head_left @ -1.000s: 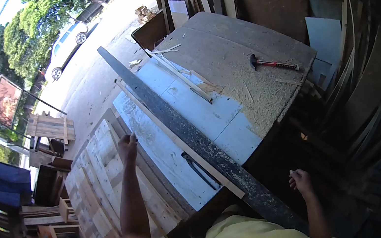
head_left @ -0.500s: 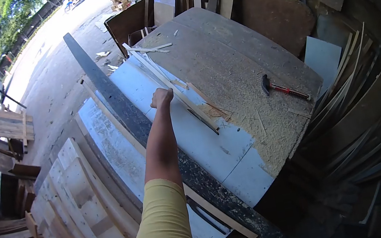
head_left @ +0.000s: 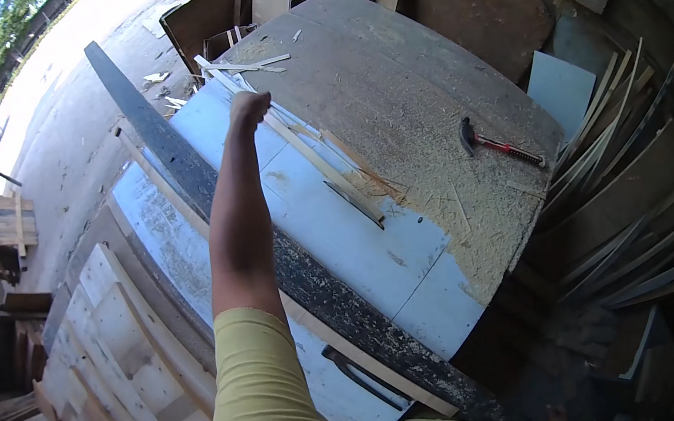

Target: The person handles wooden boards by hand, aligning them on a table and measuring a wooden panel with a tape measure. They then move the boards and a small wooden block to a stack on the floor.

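My left hand (head_left: 250,109) reaches far forward over the blue-white sheet top, its fingers closed in a fist. It is at the far part of a long narrow wooden strip (head_left: 306,155); whether anything is inside the fist is hidden. The strip lies lengthwise on the pale blue-white panel (head_left: 310,206), with a dark narrow slot (head_left: 351,201) beside its near end. Several thin offcuts (head_left: 265,65) lie crossed just beyond the hand. My right hand cannot be made out; a dim, blurred shape shows low at the right.
A red-handled hammer (head_left: 499,145) rests on the sawdust-covered brown tabletop (head_left: 395,78). A long dark beam (head_left: 311,272) runs along the bench's left side. Laminated wooden boards (head_left: 127,332) lie at left. Leaning strips (head_left: 659,186) and boards crowd the right, and a black handle (head_left: 364,378) is near me.
My left hand has moved forward and a little left along the strip, still closed. The view has shifted slightly; the hammer and strip stay about where they were.
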`<state>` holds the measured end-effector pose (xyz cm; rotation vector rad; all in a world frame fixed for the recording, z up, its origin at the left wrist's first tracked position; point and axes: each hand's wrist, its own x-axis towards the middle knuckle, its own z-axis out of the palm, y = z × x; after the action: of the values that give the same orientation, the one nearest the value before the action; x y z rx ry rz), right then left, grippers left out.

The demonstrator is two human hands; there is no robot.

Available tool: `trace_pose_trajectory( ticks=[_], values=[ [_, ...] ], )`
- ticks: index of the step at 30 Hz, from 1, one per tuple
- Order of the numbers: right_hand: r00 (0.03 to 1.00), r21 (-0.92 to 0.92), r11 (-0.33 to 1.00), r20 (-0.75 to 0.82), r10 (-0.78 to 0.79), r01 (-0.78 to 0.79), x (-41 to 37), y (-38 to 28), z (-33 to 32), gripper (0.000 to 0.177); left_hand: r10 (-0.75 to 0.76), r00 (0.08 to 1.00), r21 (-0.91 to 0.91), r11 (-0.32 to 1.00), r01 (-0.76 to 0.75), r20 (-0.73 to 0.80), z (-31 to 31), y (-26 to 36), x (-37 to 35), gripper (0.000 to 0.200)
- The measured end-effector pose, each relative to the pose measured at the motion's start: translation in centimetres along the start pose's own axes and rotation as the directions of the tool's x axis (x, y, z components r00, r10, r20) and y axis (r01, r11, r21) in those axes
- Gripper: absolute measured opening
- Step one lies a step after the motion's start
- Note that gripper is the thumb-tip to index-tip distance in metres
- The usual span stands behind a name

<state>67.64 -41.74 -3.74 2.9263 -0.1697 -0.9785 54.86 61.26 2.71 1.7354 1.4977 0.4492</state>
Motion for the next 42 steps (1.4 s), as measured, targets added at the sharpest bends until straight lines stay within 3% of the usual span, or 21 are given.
trace_pose_trajectory(
  ticks=[1, 2, 3, 4, 5, 6, 7, 8, 9, 10, 11, 12, 14, 17, 22, 28, 31, 34, 38, 40, 42],
  values=[
    [0.998, 0.062, 0.997, -0.042, -0.046, 0.049, 1.8, 2.4, 1.3, 0.062, -0.062, 0.998, -0.211, 0.976, 0.057, -0.015, -1.6, 0.5, 1.2, 0.023],
    [0.99, 0.126, 0.986, -0.106, -0.097, 0.11, 4.4, 5.3, 3.2, 0.059, 0.021, 0.999, -0.599, 0.799, -0.045, -0.047, -2.8, 0.5, 2.8, 0.023],
    [0.972, 0.187, 0.966, -0.188, -0.142, 0.178, 6.8, 8.1, 4.9, 0.056, -0.092, 0.985, -0.793, 0.584, 0.174, 0.148, -5.3, 0.2, 4.3, 0.053],
    [0.951, 0.239, 0.944, -0.265, -0.161, 0.227, 8.9, 10.3, 6.6, 0.053, -0.179, 0.981, -0.861, 0.485, 0.156, 0.077, -7.1, 2.7, 1.2, 0.071],
    [0.924, 0.287, 0.923, -0.354, -0.147, 0.257, 8.3, 9.9, 6.9, 0.044, -0.168, 0.983, -0.884, 0.468, 0.019, -0.068, -8.5, 2.7, 0.4, 0.079],
    [0.892, 0.335, 0.898, -0.435, -0.122, 0.286, 8.3, 9.1, 7.3, 0.037, -0.149, 0.969, -0.761, 0.646, -0.057, -0.199, -10.0, 2.4, -0.8, 0.08],
    [0.912, 0.338, 0.9, -0.388, -0.134, 0.276, 6.8, 7.1, 6.3, 0.035, -0.255, 0.891, -0.645, 0.762, -0.053, -0.375, -10.8, 3.2, -3.5, 0.078],
    [0.93, 0.345, 0.901, -0.337, -0.144, 0.265, 3.8, 3.5, 3.6, 0.032, -0.225, 0.923, -0.607, 0.795, -0.011, -0.312, -12.4, 0.0, -1.4, 0.081],
    [0.958, 0.347, 0.909, -0.244, -0.148, 0.229, 2.2, 1.4, 1.9, 0.032, -0.19, 0.818, -0.497, 0.857, -0.132, -0.543, -13.0, -4.4, 2.3, 0.084],
    [0.977, 0.35, 0.916, -0.148, -0.152, 0.196, 1.4, -0.1, 1.1, 0.033, -0.078, 0.835, -0.505, 0.826, -0.252, -0.544, -14.1, -6.4, 0.6, 0.088],
    [0.974, 0.409, 0.885, -0.133, -0.183, 0.222, 1.8, -0.2, 1.5, 0.028, -0.232, 0.834, -0.543, 0.834, -0.095, -0.501, -14.8, -6.4, -2.8, 0.089],
    [0.968, 0.466, 0.849, -0.121, -0.218, 0.249, 2.4, -0.1, 2.0, 0.023, -0.204, 0.84, -0.587, 0.794, -0.158, -0.502, -14.8, -5.9, -7.9, 0.091],
    [0.946, 0.581, 0.747, -0.177, -0.272, 0.324, 2.6, -1.3, 2.6, 0.02, -0.334, 0.773, -0.528, 0.849, -0.001, -0.539, -16.6, -9.0, -12.5, 0.09],
    [0.956, 0.7, 0.664, -0.094, -0.279, 0.262, 2.2, -4.2, 0.9, 0.019, -0.416, 0.696, -0.457, 0.878, 0.141, -0.584, -19.8, -14.2, -20.0, 0.088],
    [0.88, 0.69, 0.61, -0.084, -0.467, 0.39, 6.5, -5.2, 0.5, 0.019, -0.484, 0.524, -0.455, 0.869, 0.194, -0.701, -24.2, -19.9, -36.7, 0.086],
    [0.731, 0.689, 0.493, -0.078, -0.678, 0.531, 14.1, -5.2, 0.0, 0.019, -0.424, 0.567, -0.333, 0.906, 0.262, -0.706, -28.7, -23.9, -59.7, 0.074],
    [0.682, 0.689, 0.461, -0.066, -0.729, 0.56, 14.4, -6.8, -1.2, 0.02, -0.456, 0.47, -0.386, 0.89, 0.242, -0.756, -29.0, -25.5, -69.9, 0.068],
    [0.63, 0.703, 0.414, -0.062, -0.774, 0.578, 13.7, -8.8, -0.9, 0.02, -0.455, 0.482, -0.376, 0.891, 0.256, -0.749, -26.8, -25.5, -79.2, 0.057],
    [0.493, 0.705, 0.331, -0.03, -0.87, 0.628, 8.0, -12.2, 0.0, 0.019, -0.481, 0.673, -0.369, 0.874, 0.316, -0.562, -21.9, -28.2, -88.7, 0.032],
    [0.421, 0.71, 0.282, -0.023, -0.907, 0.645, 3.0, -13.5, 0.1, 0.018, -0.564, 0.72, -0.325, 0.824, 0.464, -0.405, -17.4, -26.7, -92.1, 0.032],
    [0.269, 0.729, 0.231, 0.066, -0.961, 0.645, -1.9, -14.6, 0.9, 0.018, -0.627, 0.741, -0.214, 0.779, 0.59, -0.241, -13.4, -27.0, -94.8, 0.04]
  ],
)
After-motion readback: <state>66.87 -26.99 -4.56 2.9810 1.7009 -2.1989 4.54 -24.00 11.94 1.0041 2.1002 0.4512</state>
